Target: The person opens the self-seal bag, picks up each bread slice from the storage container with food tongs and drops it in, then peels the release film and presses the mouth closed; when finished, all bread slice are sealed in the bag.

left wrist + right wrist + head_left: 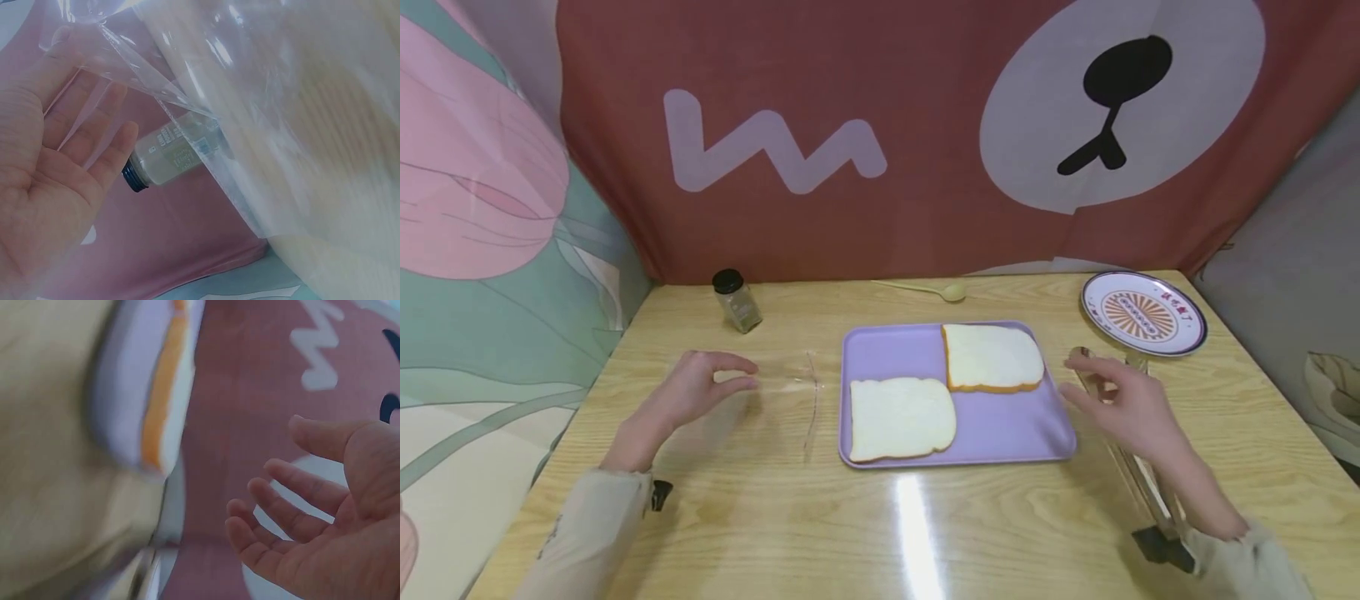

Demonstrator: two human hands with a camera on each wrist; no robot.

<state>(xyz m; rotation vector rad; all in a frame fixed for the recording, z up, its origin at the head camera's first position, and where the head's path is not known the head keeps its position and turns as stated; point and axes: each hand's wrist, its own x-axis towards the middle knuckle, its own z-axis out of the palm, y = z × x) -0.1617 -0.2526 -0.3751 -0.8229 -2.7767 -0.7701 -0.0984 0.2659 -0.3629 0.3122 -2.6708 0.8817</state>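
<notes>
My left hand (700, 385) pinches a clear plastic bag or film (250, 112) between thumb and forefinger; it spreads toward the tray's left side. In the left wrist view, the other fingers are spread and loosely bent. My right hand (1123, 400) hovers right of the tray, above metal tongs (1138, 475), its fingers apart with nothing between them. The lilac tray (887, 350) bears two white bread slices with brown crusts, one front left (902, 419) and one back right (996, 358). Part of the tongs is hidden under the right hand.
Beyond the left hand stands a small seasoning jar (741, 307) with a black lid. A pale yellow spoon (951, 292) lies behind the tray. At the back right is a patterned plate (1097, 310). Printed cloth (925, 217) hangs along the table's back edge.
</notes>
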